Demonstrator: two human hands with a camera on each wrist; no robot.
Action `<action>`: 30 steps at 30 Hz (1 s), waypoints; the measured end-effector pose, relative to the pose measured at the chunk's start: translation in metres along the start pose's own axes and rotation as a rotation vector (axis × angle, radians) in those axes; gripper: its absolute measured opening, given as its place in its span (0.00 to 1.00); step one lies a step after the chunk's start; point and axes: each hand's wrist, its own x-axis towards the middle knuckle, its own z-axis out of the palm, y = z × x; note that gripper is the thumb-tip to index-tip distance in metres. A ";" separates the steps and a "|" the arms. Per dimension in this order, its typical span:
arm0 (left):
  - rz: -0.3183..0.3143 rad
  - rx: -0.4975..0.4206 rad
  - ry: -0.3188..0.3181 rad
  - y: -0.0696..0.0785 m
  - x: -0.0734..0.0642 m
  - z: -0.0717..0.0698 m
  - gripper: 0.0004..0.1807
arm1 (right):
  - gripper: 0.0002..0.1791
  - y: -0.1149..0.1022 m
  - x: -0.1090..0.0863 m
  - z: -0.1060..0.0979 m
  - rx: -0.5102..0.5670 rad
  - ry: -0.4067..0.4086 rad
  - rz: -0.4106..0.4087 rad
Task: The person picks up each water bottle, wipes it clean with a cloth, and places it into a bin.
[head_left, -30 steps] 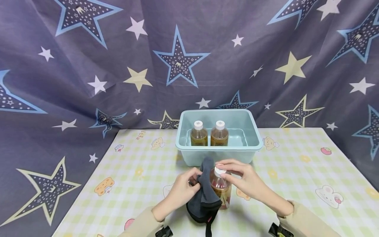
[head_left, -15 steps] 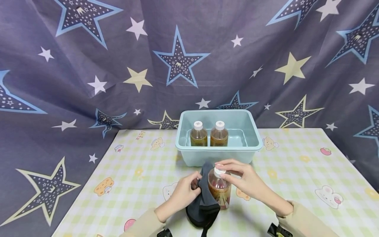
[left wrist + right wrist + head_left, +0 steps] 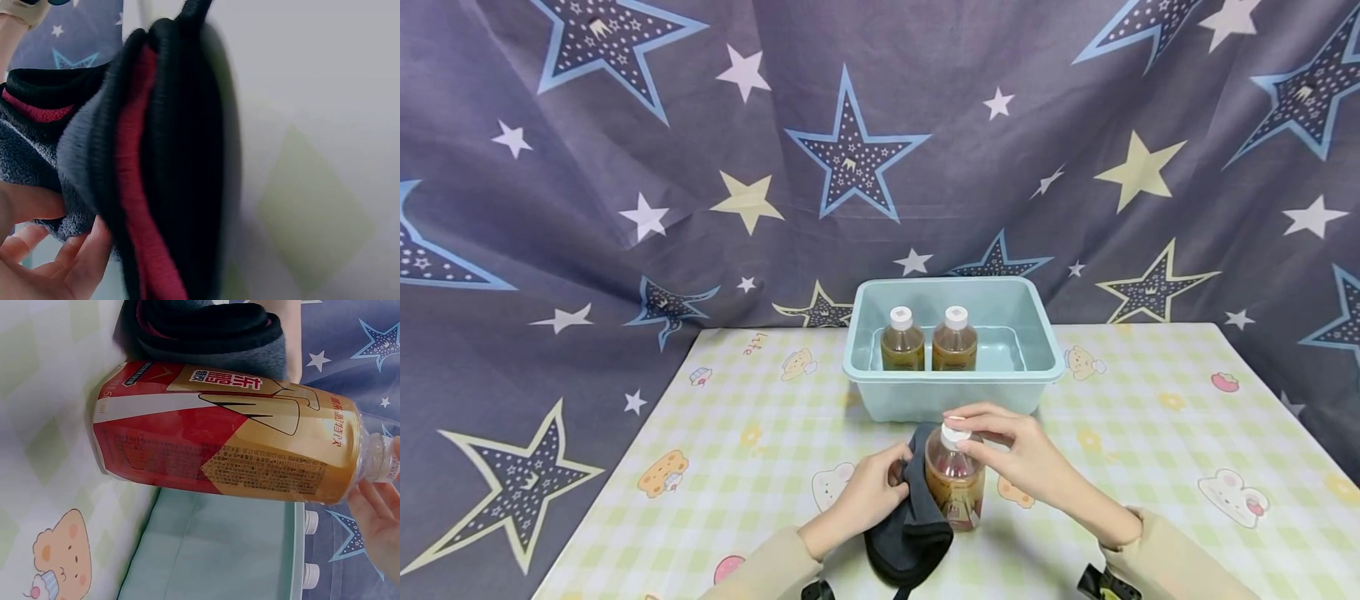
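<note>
With my left hand [image 3: 867, 497] I hold a folded grey fleece cloth [image 3: 910, 533] against the left side of an upright drink bottle [image 3: 957, 483]. In the left wrist view the cloth [image 3: 87, 147] shows black edging and a red inner face, pinched between thumb and fingers. My right hand [image 3: 1009, 442] grips the white cap [image 3: 953, 437] from above. The right wrist view shows the bottle's red and gold label [image 3: 206, 431], its base on the tablecloth and the cloth beside it. Part of the left hand is hidden behind the cloth.
Just behind the bottle stands a light blue plastic bin [image 3: 955, 398]. Inside it are two similar white-capped bottles, a left one [image 3: 902, 342] and a right one [image 3: 955, 342]. A checked tablecloth [image 3: 1150, 433] covers the table, and a starry curtain [image 3: 970, 183] hangs behind.
My left hand and the cloth have shifted slightly down and toward me along the bottle's side, uncovering more of the bottle. The right hand stays on the cap.
</note>
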 end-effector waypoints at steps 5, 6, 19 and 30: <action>-0.014 0.022 -0.035 -0.007 0.001 0.004 0.15 | 0.15 -0.001 0.001 0.000 -0.008 0.001 0.021; -0.015 0.023 -0.038 -0.007 0.001 0.004 0.15 | 0.15 -0.001 0.001 0.000 -0.007 0.001 0.026; -0.023 -0.064 -0.029 -0.007 -0.002 0.000 0.14 | 0.14 -0.002 0.001 -0.001 0.018 -0.015 0.055; -0.033 -0.149 0.015 0.011 -0.005 -0.014 0.17 | 0.15 -0.002 0.000 -0.002 0.006 -0.020 0.072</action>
